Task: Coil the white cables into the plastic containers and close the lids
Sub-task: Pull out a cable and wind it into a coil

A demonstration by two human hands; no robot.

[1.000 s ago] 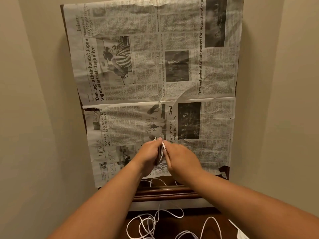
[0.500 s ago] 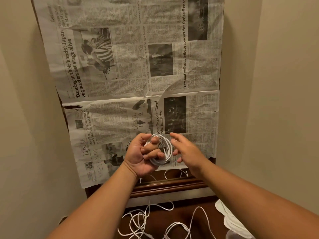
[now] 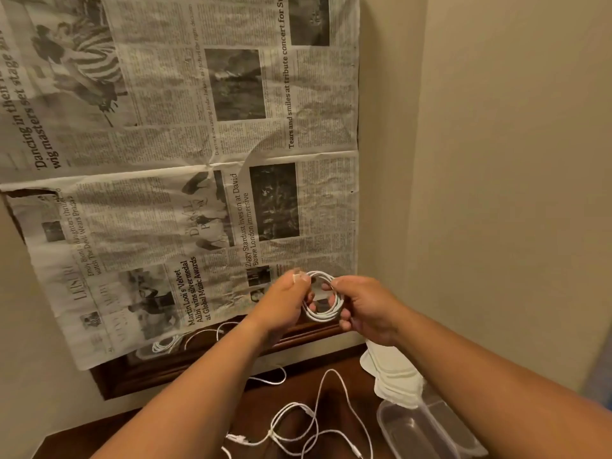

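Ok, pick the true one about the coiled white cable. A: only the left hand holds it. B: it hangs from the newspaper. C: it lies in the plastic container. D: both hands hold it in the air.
D: the left hand and right hand both grip the coiled cable, up above the dark wooden surface.

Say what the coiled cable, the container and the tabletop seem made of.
The coiled cable looks like white rubbery plastic, matte, bending into tight loops. The container is clear thin plastic, slightly glossy, see-through. The tabletop is probably dark reddish-brown wood or veneer, smooth with faint sheen.
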